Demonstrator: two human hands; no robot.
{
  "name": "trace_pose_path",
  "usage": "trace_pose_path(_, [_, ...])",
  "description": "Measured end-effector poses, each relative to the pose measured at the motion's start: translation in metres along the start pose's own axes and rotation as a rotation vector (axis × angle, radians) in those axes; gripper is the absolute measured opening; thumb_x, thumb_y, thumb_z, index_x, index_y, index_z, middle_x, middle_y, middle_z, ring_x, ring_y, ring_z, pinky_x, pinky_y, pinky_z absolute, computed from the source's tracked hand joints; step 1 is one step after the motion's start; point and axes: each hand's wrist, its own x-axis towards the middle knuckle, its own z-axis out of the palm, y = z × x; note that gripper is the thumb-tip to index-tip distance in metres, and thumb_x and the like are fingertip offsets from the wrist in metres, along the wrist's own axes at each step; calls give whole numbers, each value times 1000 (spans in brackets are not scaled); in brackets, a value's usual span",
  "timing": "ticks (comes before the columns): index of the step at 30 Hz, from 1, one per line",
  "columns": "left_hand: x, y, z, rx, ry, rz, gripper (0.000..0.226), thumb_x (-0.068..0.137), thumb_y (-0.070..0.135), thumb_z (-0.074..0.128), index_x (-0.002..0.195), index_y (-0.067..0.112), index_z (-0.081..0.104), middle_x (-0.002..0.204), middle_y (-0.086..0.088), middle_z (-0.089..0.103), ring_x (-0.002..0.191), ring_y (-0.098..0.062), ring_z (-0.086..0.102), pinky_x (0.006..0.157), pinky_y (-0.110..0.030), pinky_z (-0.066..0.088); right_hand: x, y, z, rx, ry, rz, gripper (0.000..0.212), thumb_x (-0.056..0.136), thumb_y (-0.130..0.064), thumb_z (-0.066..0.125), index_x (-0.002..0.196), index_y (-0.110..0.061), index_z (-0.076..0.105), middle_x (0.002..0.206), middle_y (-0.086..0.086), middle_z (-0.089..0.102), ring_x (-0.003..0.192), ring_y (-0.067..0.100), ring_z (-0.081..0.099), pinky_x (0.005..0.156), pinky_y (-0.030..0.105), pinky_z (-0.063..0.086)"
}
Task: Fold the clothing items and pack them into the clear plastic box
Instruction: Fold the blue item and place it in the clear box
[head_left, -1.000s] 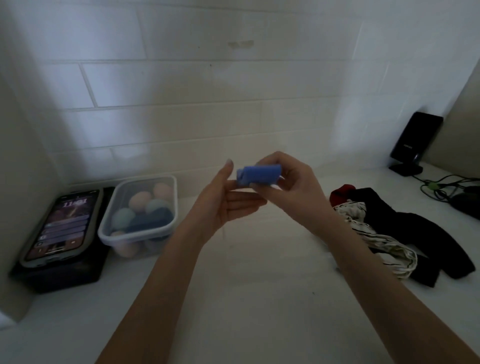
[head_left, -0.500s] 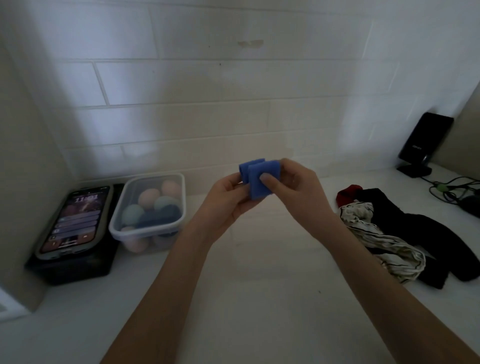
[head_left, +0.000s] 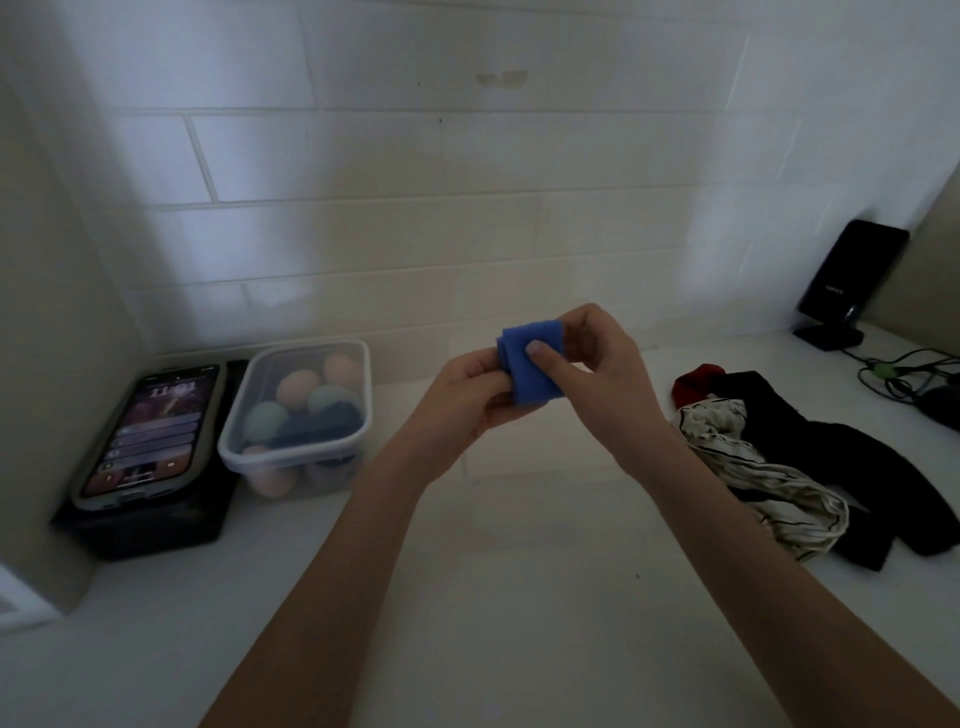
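Observation:
A small blue folded cloth item (head_left: 530, 364) is held up above the white counter, between both hands. My left hand (head_left: 462, 400) grips its left edge from below, and my right hand (head_left: 597, 374) pinches it with the thumb on its front face. The clear plastic box (head_left: 363, 415) stands at the back left against the wall, lid off, holding several rolled bundles in peach, pale teal and dark blue. On the right lie a black garment (head_left: 852, 462), a white striped garment (head_left: 769, 478) and a red item (head_left: 693, 382), unfolded.
A phone (head_left: 148, 431) with a lit screen rests on a black box (head_left: 156, 525) left of the plastic box. A black device on a stand (head_left: 847, 286) and cables (head_left: 904, 374) sit at the back right. A tiled wall runs behind; a wall panel closes the left side.
The blue cloth has been turned from a flat roll to a folded square facing me. My left hand closed onto it, and both hands dropped slightly lower in view.

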Motion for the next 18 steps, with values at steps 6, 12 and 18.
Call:
trace_pose_path(6, [-2, -3, 5, 131, -23, 73, 20, 94, 16, 49, 114, 18, 55, 103, -1, 67, 86, -9, 70, 73, -22, 57, -3, -2, 4, 100, 68, 52, 28, 84, -15, 68, 103, -16, 48, 82, 1, 64, 79, 7, 64, 66, 14, 52])
trace_pose_path(12, [-1, -5, 3, 262, -13, 160, 20, 92, 4, 52, 111, 8, 54, 91, -3, 67, 70, -5, 69, 64, -18, 54, -1, -1, 3, 246, 48, 192, 9, 87, -17, 65, 86, -20, 57, 76, 8, 62, 75, 19, 60, 69, 33, 53])
trace_pose_path(18, [-8, -17, -3, 850, 242, 305, 24, 91, 36, 53, 82, 14, 58, 68, 7, 57, 61, -4, 50, 58, -14, 36, -8, 1, 2, 145, 17, 333, 18, 86, -23, 66, 79, -17, 51, 86, 21, 70, 77, 24, 66, 60, 32, 51])
